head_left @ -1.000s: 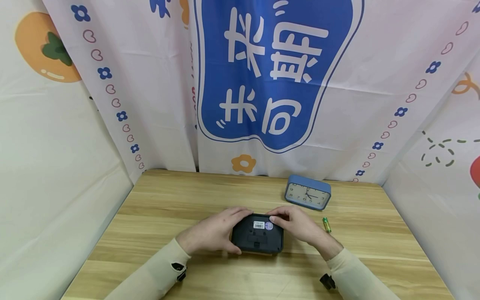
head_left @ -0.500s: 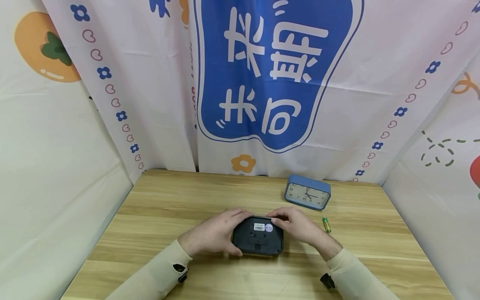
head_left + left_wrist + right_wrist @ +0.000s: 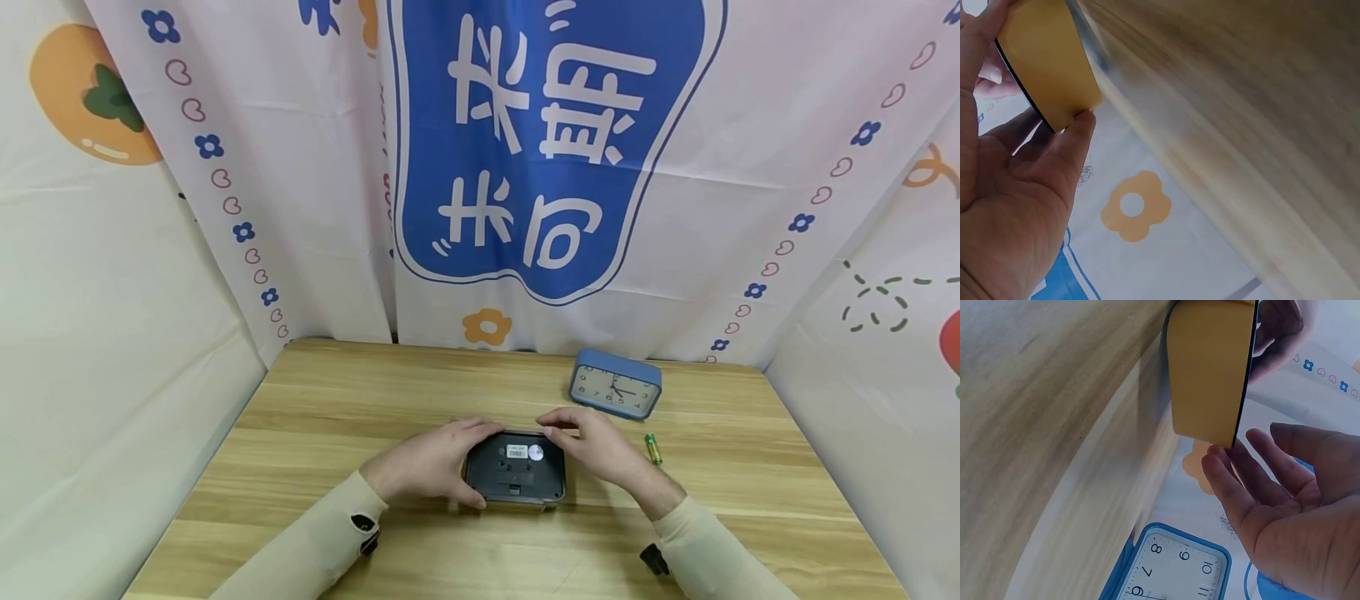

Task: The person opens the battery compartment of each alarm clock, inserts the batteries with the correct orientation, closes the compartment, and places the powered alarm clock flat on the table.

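A yellow-sided clock [image 3: 536,481] lies with its black back facing up, showing a white label, a round sticker and a battery cover. My left hand [image 3: 435,462] grips its left end, thumb at the near edge and fingers over the far edge. In the left wrist view the yellow side [image 3: 1047,56] sits between thumb and fingers. My right hand [image 3: 596,450] is at the far right corner. The right wrist view shows its fingertips right at the corner of the yellow casing [image 3: 1210,369], with the thumb standing apart. The clock's face is hidden underneath.
A blue alarm clock [image 3: 615,387] stands near the back of the wooden table [image 3: 315,408], right of centre. A green battery [image 3: 653,449] lies beyond my right wrist. Printed cloth [image 3: 330,208] hangs behind the table and along both sides.
The clock's back has tipped, and more of its near side shows. My right thumb has come away from its corner, while my left hand keeps its grip and shifts slightly right.
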Demonstrator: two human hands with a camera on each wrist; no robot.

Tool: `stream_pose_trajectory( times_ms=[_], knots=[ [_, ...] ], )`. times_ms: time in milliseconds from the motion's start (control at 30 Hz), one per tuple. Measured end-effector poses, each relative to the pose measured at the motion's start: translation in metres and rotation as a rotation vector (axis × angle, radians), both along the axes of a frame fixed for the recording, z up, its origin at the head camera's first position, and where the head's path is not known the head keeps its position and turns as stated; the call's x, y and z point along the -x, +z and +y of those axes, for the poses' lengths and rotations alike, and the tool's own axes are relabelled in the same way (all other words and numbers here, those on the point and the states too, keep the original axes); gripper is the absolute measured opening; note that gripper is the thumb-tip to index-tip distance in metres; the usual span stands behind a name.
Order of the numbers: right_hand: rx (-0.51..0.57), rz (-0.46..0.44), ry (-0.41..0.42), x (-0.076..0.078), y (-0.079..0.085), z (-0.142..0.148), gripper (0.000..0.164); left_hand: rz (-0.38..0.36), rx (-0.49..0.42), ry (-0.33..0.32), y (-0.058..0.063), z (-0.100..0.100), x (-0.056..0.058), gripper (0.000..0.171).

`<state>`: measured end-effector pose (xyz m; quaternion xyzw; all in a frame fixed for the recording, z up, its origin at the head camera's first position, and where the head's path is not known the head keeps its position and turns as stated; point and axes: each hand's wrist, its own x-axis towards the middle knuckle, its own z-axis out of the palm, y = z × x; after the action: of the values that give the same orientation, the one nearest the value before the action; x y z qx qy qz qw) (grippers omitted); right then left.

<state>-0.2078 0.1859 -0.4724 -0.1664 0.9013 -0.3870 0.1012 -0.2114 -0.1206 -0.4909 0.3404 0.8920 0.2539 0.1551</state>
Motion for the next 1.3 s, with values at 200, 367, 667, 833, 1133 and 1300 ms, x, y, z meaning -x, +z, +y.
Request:
stream_pose_trajectory(
  times_ms=[200, 367, 667, 833, 1133, 1300],
  knots=[
    [-0.015, 0.014, -0.002, -0.002, -0.002, -0.003, 0.03, -0.019, 0.01, -0.007, -0.003, -0.003, 0.004, 0.111],
    [-0.031, 0.053, 0.014, -0.003, -0.001, -0.005, 0.03, -0.041, 0.0, 0.001, -0.004, -0.005, 0.005, 0.111],
    [-0.184, 0.24, 0.086, -0.006, -0.003, -0.013, 0.028, -0.139, -0.104, 0.023, -0.009, -0.012, 0.007, 0.113],
    [-0.258, 0.325, 0.144, -0.008, -0.006, -0.016, 0.028, -0.221, -0.136, 0.058, -0.005, -0.016, 0.008, 0.113],
    [-0.342, 0.319, 0.237, -0.011, -0.014, -0.022, 0.046, -0.248, -0.139, 0.059, -0.004, -0.016, 0.009, 0.108],
    [-0.383, 0.319, 0.251, -0.012, -0.015, -0.024, 0.055, -0.238, -0.133, 0.051, -0.002, -0.016, 0.008, 0.105]
  ],
)
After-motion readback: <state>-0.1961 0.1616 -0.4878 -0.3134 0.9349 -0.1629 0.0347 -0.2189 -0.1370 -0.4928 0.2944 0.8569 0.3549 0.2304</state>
